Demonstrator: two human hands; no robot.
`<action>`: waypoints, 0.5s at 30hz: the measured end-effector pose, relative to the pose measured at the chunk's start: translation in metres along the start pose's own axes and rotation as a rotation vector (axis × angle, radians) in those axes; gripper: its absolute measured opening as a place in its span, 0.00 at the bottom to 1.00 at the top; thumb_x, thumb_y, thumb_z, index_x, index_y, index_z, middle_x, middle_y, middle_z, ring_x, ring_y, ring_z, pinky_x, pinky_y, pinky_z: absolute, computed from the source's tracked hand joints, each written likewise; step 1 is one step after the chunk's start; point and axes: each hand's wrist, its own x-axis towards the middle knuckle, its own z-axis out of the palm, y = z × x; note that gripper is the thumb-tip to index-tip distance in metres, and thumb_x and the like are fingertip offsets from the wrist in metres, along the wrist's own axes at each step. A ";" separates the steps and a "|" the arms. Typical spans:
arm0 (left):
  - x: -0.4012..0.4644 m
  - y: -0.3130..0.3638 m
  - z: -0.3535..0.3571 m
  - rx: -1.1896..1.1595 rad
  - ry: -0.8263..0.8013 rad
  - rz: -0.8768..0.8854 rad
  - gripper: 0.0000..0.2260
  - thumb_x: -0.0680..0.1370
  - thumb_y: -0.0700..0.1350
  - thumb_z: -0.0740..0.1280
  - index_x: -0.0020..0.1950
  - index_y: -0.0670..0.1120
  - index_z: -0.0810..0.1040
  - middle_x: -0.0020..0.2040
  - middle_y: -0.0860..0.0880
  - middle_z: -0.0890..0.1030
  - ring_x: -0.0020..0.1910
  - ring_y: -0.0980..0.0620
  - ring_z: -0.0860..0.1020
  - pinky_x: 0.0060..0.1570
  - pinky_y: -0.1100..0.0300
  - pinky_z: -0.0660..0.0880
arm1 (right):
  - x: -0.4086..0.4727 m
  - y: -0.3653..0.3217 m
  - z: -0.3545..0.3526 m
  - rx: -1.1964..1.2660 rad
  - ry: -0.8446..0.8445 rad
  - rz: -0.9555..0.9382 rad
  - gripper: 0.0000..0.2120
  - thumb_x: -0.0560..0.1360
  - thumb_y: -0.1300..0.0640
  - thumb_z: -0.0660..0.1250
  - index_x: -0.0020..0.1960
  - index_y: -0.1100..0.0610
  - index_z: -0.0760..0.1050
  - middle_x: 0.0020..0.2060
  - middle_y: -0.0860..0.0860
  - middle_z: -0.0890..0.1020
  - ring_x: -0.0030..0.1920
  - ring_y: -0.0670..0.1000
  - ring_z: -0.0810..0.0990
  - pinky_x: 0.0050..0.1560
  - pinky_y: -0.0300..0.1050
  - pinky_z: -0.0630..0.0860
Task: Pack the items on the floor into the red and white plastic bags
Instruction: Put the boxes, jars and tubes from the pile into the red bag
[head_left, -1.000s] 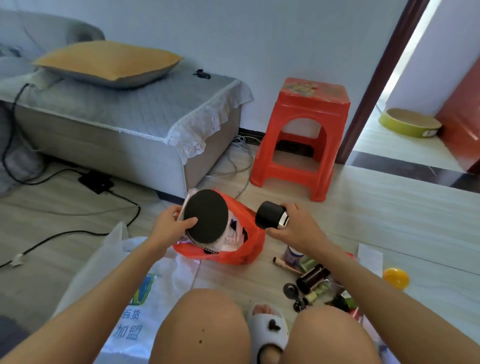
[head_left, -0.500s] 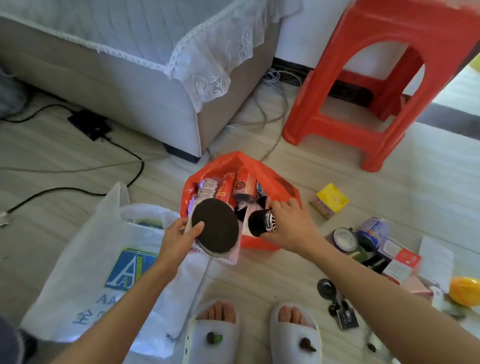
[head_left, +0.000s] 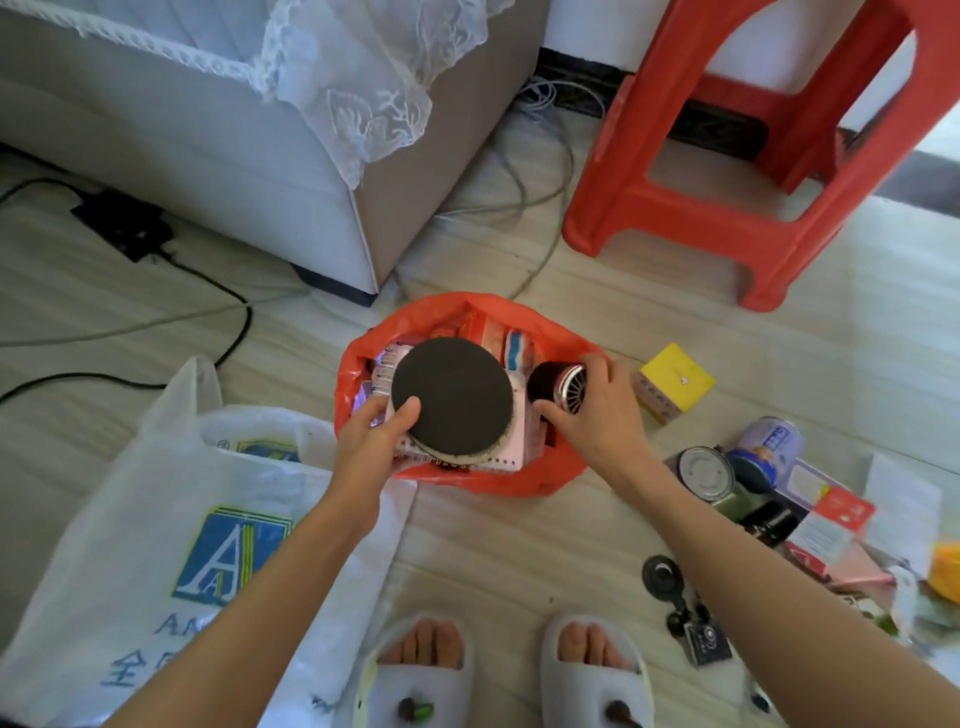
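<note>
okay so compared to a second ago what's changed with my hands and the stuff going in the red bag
The right hand has carried the small black cylinder from above the floor down into the red bag, and still grips it. The left hand has lowered the black round disc from tilted upright to flat over the bag's contents, still holding it. The white bag stays flat on the floor, and the loose items on the right stay unpacked.
</note>
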 end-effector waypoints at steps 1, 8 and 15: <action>0.000 -0.001 0.004 0.000 0.002 -0.005 0.02 0.76 0.43 0.66 0.48 0.47 0.78 0.48 0.49 0.80 0.50 0.48 0.79 0.38 0.58 0.81 | -0.001 0.000 0.001 0.058 -0.004 -0.002 0.33 0.69 0.49 0.72 0.68 0.60 0.64 0.65 0.60 0.68 0.64 0.61 0.69 0.64 0.51 0.66; -0.001 -0.006 0.012 -0.022 0.012 -0.032 0.08 0.76 0.43 0.66 0.54 0.45 0.77 0.53 0.46 0.79 0.51 0.48 0.79 0.38 0.59 0.81 | -0.008 0.005 -0.008 0.235 0.010 0.019 0.30 0.74 0.51 0.67 0.72 0.59 0.63 0.64 0.56 0.67 0.66 0.53 0.66 0.64 0.36 0.58; -0.002 -0.004 0.026 -0.034 -0.013 0.014 0.10 0.76 0.40 0.66 0.57 0.44 0.74 0.49 0.50 0.79 0.48 0.52 0.79 0.41 0.60 0.81 | -0.009 0.004 -0.009 0.275 0.224 0.069 0.27 0.68 0.54 0.74 0.63 0.59 0.72 0.50 0.51 0.67 0.50 0.49 0.69 0.48 0.27 0.57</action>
